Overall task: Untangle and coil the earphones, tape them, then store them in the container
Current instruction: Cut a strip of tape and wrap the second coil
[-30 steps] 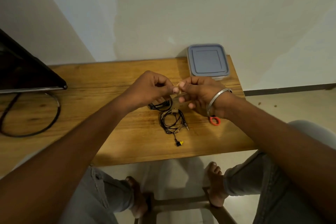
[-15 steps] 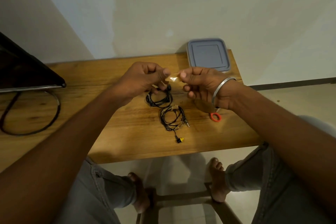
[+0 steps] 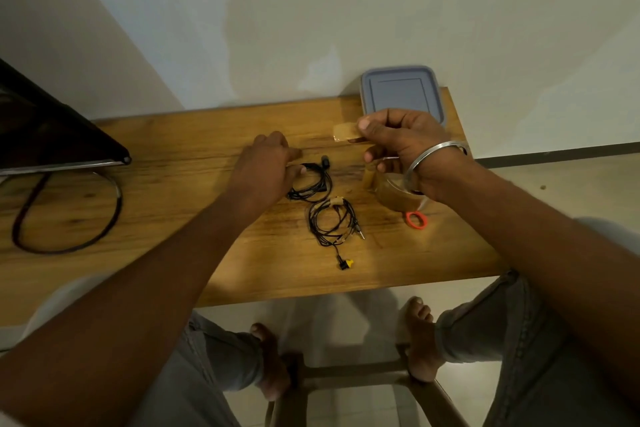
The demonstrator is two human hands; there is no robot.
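Note:
Two coils of black earphones lie on the wooden table [image 3: 173, 218]. The farther coil [image 3: 313, 182] sits under the fingers of my left hand [image 3: 266, 170], which grips its left side. The nearer coil [image 3: 334, 222] bears strips of brown tape and ends in a yellow-tipped plug [image 3: 346, 264]. My right hand [image 3: 403, 146] pinches a short piece of brown tape [image 3: 346, 132] above the table. A roll of brown tape [image 3: 394, 192] lies under my right wrist. The grey lidded container [image 3: 401, 94] stands at the table's far right, lid on.
An orange ring [image 3: 416, 220] lies to the right of the tape roll. A dark monitor [image 3: 52, 135] with a curved stand and cable fills the table's left end. A pale wall runs behind the table. My legs and a stool frame are below the front edge.
My hands have come apart. The left hand let go of the tape and dropped onto the farther coil. The right hand keeps the tape piece, now farther back.

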